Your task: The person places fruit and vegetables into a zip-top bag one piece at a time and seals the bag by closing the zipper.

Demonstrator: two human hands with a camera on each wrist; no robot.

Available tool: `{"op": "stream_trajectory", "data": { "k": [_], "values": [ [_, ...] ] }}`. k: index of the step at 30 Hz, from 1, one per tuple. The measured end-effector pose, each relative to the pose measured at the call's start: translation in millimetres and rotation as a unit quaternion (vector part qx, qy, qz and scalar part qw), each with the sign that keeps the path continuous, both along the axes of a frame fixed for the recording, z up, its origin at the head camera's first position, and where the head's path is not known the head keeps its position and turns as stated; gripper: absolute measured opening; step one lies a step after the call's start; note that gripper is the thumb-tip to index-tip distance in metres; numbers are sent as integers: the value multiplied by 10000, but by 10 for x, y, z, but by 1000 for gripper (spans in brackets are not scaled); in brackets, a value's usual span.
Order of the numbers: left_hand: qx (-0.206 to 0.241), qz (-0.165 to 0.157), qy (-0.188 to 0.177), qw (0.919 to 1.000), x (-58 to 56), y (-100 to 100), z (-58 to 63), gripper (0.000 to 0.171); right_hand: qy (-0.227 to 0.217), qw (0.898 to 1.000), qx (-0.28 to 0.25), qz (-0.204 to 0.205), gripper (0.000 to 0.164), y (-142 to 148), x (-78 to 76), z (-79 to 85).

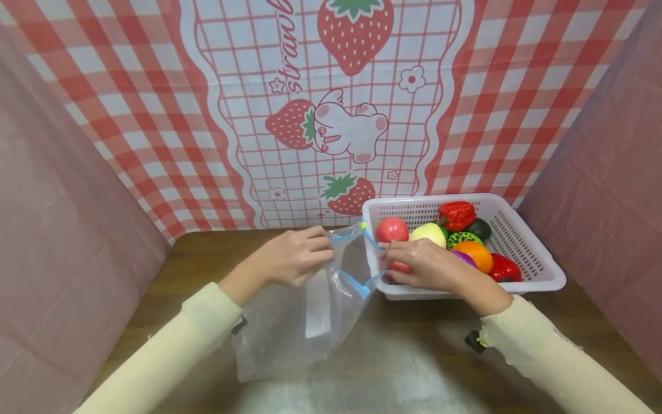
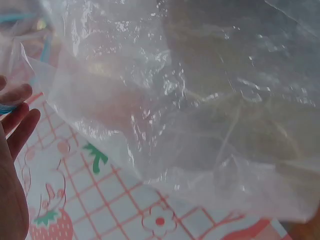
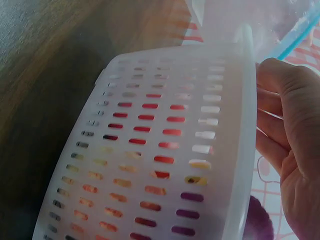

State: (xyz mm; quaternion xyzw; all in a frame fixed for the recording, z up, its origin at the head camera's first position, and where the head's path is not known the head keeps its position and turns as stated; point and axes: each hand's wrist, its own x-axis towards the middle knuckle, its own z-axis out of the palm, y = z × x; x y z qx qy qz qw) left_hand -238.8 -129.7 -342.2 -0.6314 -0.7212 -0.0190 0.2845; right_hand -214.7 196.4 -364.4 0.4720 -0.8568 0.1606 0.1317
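Observation:
A clear zip bag (image 1: 279, 328) with a blue zip strip hangs between the hands, its mouth spread apart and its body sagging toward the front left. My left hand (image 1: 295, 256) pinches one side of the mouth; blue strip shows between its fingers (image 2: 17, 95) in the left wrist view. At the opposite side, my right hand (image 1: 421, 264) grips the mouth's edge over the left end of a white plastic basket (image 1: 543, 276). A yellow zip slider (image 1: 363, 225) sits at the bag's far corner.
The basket holds a red round fruit (image 1: 392, 229), a pale yellow fruit (image 1: 428, 234), an orange (image 1: 473, 256), red peppers (image 1: 457, 215) and other produce. A strawberry-print cloth (image 1: 331, 190) stands behind the wooden table (image 1: 196, 259). Pink cloth walls flank both sides.

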Motion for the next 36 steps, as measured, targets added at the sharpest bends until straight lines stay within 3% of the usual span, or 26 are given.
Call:
{"op": "stream_trajectory", "data": {
  "k": [8,11,17,24,32,36],
  "values": [
    [392,-123,292,9987,-73,-227,102,15,239,9983,205,-497,35,105,27,1],
    [497,-212,373,9978,-92,-228,107,11,340,9975,245,-574,36,104,25,12],
    [589,-81,500,9970,-110,-150,101,8,551,9954,180,-759,30,71,10,3],
    [434,-92,509,9977,-68,-73,47,7,275,9973,215,-646,27,90,4,-13],
    [523,-41,900,9946,-38,8,-27,8,119,9994,59,-323,28,163,1,46],
    [494,-50,876,9949,-20,31,-43,8,25,9985,134,-531,32,229,22,78]
  ]
}}
